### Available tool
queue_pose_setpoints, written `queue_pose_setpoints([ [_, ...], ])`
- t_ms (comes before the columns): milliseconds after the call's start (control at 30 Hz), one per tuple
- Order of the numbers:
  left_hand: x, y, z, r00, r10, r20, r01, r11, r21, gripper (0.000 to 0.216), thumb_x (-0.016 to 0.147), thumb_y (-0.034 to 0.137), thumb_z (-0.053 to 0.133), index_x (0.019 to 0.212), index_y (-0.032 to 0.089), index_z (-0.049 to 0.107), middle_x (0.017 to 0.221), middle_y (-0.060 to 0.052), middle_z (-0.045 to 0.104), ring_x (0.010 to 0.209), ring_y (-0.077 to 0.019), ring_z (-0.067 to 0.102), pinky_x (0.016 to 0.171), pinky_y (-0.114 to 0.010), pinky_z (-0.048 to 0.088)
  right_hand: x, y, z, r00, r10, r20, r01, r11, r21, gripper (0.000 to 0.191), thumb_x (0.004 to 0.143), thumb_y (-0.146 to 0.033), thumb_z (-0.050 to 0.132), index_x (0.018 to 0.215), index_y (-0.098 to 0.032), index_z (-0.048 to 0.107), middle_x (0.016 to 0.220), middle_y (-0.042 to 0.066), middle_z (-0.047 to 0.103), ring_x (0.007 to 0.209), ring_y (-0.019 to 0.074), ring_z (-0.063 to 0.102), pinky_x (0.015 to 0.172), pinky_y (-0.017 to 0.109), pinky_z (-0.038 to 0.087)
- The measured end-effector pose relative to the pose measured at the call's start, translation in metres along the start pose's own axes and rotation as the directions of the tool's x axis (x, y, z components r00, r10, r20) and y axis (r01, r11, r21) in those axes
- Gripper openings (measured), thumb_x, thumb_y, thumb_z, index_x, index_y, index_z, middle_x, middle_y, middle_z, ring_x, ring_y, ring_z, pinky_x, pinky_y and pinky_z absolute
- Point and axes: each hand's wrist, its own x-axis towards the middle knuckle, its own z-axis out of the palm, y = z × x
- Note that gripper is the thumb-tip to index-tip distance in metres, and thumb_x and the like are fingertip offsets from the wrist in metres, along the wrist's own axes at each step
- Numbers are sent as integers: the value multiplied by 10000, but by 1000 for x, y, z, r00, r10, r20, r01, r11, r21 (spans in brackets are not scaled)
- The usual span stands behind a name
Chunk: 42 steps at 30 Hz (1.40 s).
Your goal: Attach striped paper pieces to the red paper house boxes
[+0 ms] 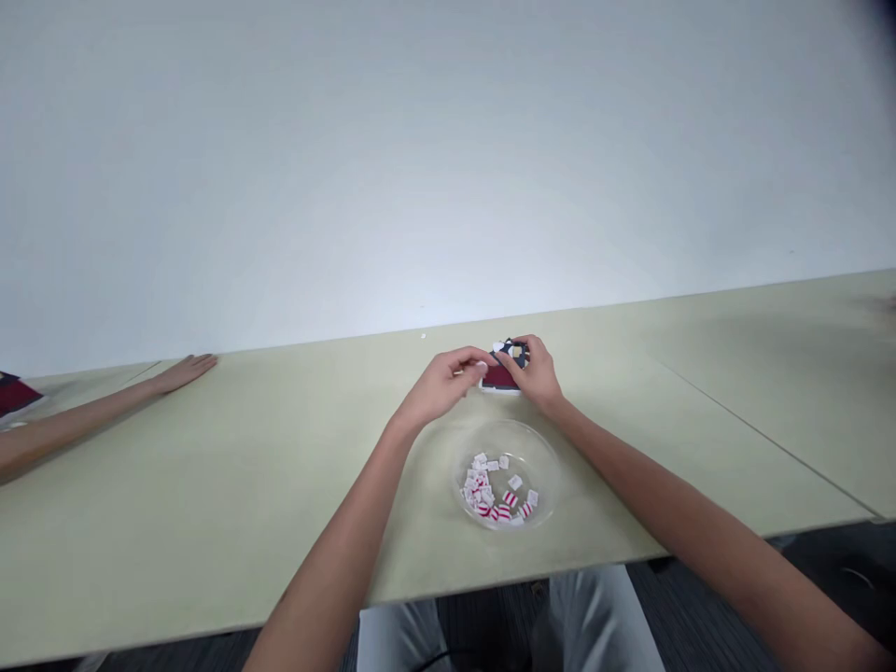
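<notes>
Both my hands meet at the far middle of the pale green table (210, 485). My left hand (441, 385) is closed in a pinch at the left edge of a small dark red and white box (498, 377). My right hand (538, 373) curls over the box's right side and grips it, with a dark part and small white bits showing near its fingertips. Nearer to me stands a clear glass bowl (550, 467) holding several small red-and-white and white pieces (494, 490).
Another person's arm and flat hand (183, 371) lie on the table at the far left, beside a dark red object (14, 394) at the frame edge. A white wall rises behind the table. A table seam (763, 434) runs at the right.
</notes>
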Motion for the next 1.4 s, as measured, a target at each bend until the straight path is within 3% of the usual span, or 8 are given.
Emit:
queue_pose_setpoints([
  [67, 9, -28, 0, 985, -65, -158, 47, 992, -115, 239, 874, 296, 517, 1022, 185, 668, 771, -1, 570, 611, -103, 491, 607, -238, 415, -2, -3, 4, 999, -31, 10, 31, 999, -12, 396, 885, -552, 618, 1074, -204, 591, 1053, 102, 643, 975, 259, 620, 877, 422, 513],
  [167, 15, -70, 14, 949, -168, -267, 119, 975, -188, 204, 850, 274, 501, 947, 167, 644, 698, 5, 542, 642, -129, 522, 599, -234, 415, -5, -9, 12, 998, -52, 22, 52, 999, -16, 401, 894, -556, 603, 1088, -206, 591, 1053, 106, 641, 1003, 266, 617, 899, 436, 516],
  [333, 12, -102, 49, 950, -73, -302, 53, 996, -72, 178, 884, 278, 490, 897, 171, 632, 785, -9, 615, 730, -132, 547, 711, -239, 420, -11, -17, 19, 994, -69, 84, 65, 997, 46, 418, 909, -543, 587, 1163, -212, 597, 1128, 121, 638, 1060, 271, 617, 928, 457, 533],
  [500, 10, -108, 51, 893, -159, -422, 74, 975, -211, 132, 883, 279, 506, 944, 183, 572, 811, -12, 622, 768, -145, 583, 738, -247, 439, -16, -20, 7, 969, -131, 210, 91, 978, 190, 378, 1011, -460, 421, 1262, -248, 606, 1240, 107, 644, 1136, 240, 621, 958, 428, 542],
  [700, 7, -108, 38, 840, -263, -475, 151, 954, -260, 167, 873, 277, 536, 1016, 194, 559, 781, -7, 621, 738, -151, 590, 671, -239, 452, -19, -26, 0, 940, -249, 233, 229, 967, 109, 306, 1008, -306, 397, 1181, -255, 644, 1110, 86, 697, 1029, 239, 651, 926, 434, 528],
  [933, 5, -104, 40, 827, -305, -473, 168, 936, -310, 178, 842, 261, 574, 1003, 184, 573, 785, -7, 617, 690, -132, 574, 592, -211, 449, -21, -28, 0, 912, -350, 214, 336, 937, 99, 276, 957, -252, 477, 1157, -259, 668, 1058, 96, 648, 1021, 246, 622, 906, 441, 534],
  [1133, 6, -108, 42, 797, -351, -492, 178, 914, -363, 210, 840, 334, 596, 981, 179, 592, 769, -12, 606, 705, -145, 582, 562, -214, 452, -19, -27, -5, 896, -369, 247, 337, 928, 162, 291, 947, -268, 494, 1200, -262, 638, 1443, 103, 514, 1336, 274, 493, 1106, 519, 432],
  [1400, 5, -105, 40, 807, -369, -462, 187, 900, -393, 288, 799, 395, 657, 988, 177, 664, 818, -31, 645, 740, -154, 599, 594, -228, 480, -16, -24, -5, 877, -327, 350, 267, 940, 210, 317, 952, -324, 506, 1260, -268, 553, 1422, 89, 565, 1331, 251, 524, 1130, 492, 420],
])
